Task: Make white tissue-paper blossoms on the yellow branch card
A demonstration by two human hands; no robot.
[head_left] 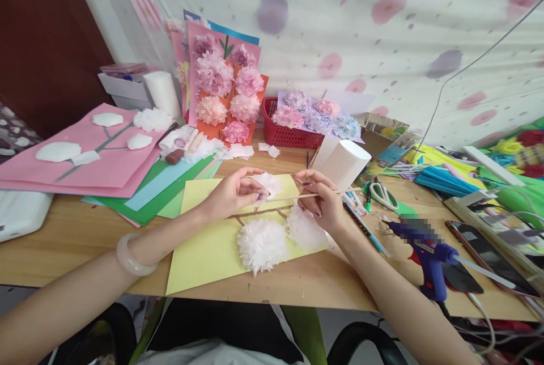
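My right hand (319,199) is closed around a thin wooden stick (335,192), which points left across the yellow sheet. At the stick's left end, my left hand (233,192) pinches a small bit of white tissue paper (262,197), partly hidden by the fingers. Under both hands lies the yellow paper (204,251) with a brown drawn branch (263,211) on it. A full white paper flower (262,245) sits below the branch. Another white tissue flower (304,228) lies under my right hand, and a third white tuft (271,182) shows behind my left fingertips.
A blue glue gun (433,251) and phones (493,251) lie at the right, near scissors (382,194). Pink sheets (106,169) with white paper shapes lie left. Behind stand a red basket (293,137), a white paper roll (346,164) and a pink flower picture (227,76).
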